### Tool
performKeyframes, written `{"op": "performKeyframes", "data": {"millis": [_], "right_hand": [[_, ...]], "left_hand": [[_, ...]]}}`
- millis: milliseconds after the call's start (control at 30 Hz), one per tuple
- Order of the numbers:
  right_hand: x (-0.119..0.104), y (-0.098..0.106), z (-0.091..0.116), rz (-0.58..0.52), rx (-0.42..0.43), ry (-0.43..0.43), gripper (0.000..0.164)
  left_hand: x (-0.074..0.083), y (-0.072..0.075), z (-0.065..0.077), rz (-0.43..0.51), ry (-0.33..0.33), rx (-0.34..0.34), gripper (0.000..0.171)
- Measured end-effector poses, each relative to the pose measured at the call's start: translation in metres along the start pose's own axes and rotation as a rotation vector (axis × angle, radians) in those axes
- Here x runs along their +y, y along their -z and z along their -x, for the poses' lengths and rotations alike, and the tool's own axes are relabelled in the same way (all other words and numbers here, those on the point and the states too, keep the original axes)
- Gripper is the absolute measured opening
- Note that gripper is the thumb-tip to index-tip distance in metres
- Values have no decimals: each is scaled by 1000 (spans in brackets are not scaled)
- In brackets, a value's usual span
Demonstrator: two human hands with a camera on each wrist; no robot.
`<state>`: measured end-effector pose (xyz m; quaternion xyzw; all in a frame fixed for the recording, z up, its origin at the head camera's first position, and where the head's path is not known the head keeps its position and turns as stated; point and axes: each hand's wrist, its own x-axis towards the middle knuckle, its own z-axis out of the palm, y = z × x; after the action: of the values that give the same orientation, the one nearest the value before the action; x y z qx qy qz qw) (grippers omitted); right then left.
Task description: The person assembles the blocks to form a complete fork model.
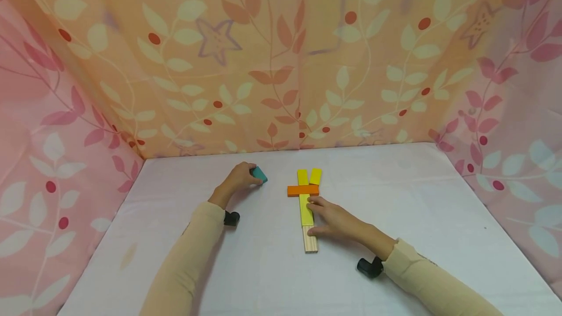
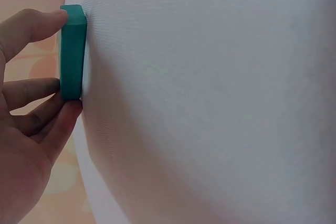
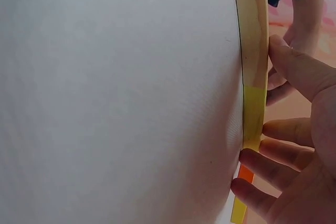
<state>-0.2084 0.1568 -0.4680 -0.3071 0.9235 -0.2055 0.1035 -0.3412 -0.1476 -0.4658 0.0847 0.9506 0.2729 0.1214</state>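
Note:
In the head view my left hand [image 1: 240,175] pinches a small teal block [image 1: 259,174] just above or on the cloth, left of a row of blocks. The left wrist view shows the thumb at one end of the teal block [image 2: 72,56] and fingertips at the other. My right hand [image 1: 337,219] lies along the row's right side, its fingers loosely spread and touching it. A natural wood block [image 1: 310,242] forms the near end, with a yellow block [image 1: 306,212] beyond. An orange block [image 1: 303,190] crosses the row. A small yellow block [image 1: 315,176] sits slightly tilted at the far right.
White cloth [image 1: 175,257] covers the table. Floral fabric hangs behind it [image 1: 272,62] and along both sides. A black wrist camera [image 1: 231,218] is on the left arm, and another black camera [image 1: 370,267] on the right.

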Motion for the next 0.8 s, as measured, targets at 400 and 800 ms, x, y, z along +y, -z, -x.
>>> {"op": "performKeyframes", "data": {"millis": [400,800], "right_hand": [[3,-3,-1,3,5,1,76],[1,-2,1,1,8,4,76]], "left_hand": [[8,-7,-1,1,-6,8,71],[41,-24,-2,43,6,-15,68]]}}
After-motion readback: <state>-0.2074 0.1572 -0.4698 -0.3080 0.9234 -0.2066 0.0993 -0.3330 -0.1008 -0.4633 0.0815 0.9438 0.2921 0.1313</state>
